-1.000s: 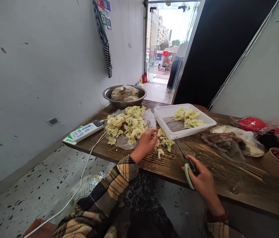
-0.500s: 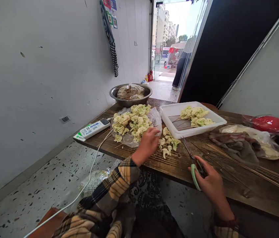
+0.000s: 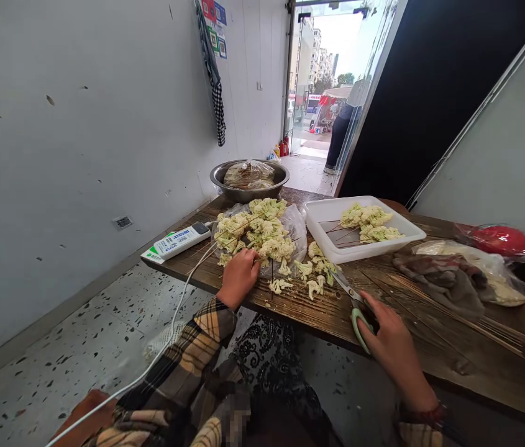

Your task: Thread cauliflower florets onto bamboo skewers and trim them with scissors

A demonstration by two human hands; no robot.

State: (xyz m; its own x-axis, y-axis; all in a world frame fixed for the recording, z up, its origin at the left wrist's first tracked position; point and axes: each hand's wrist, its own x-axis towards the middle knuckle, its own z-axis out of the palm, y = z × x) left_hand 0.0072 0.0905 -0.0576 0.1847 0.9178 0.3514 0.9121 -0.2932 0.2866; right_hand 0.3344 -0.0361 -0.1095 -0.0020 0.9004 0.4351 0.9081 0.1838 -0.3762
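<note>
My left hand (image 3: 240, 277) is at the near edge of the cauliflower pile (image 3: 266, 228), its fingers curled together; what they pinch is too small to make out. My right hand (image 3: 390, 335) holds green-handled scissors (image 3: 351, 292), whose blades point toward loose florets (image 3: 322, 266) on the wooden table. A few small pieces (image 3: 279, 285) lie just right of my left hand. Skewered cauliflower (image 3: 365, 216) rests in the white tray (image 3: 374, 249) behind the scissors.
A metal bowl (image 3: 249, 194) holding a plastic bag stands at the back. At the left are a white power strip (image 3: 182, 241) and cable. Thin skewers (image 3: 481, 324), a grey cloth (image 3: 443, 282) and plastic bags lie at the right. A person stands beyond the doorway.
My left hand has moved left, from beside the loose florets to the pile's front edge. More small pieces show on the table there. My right hand and the scissors have shifted slightly left.
</note>
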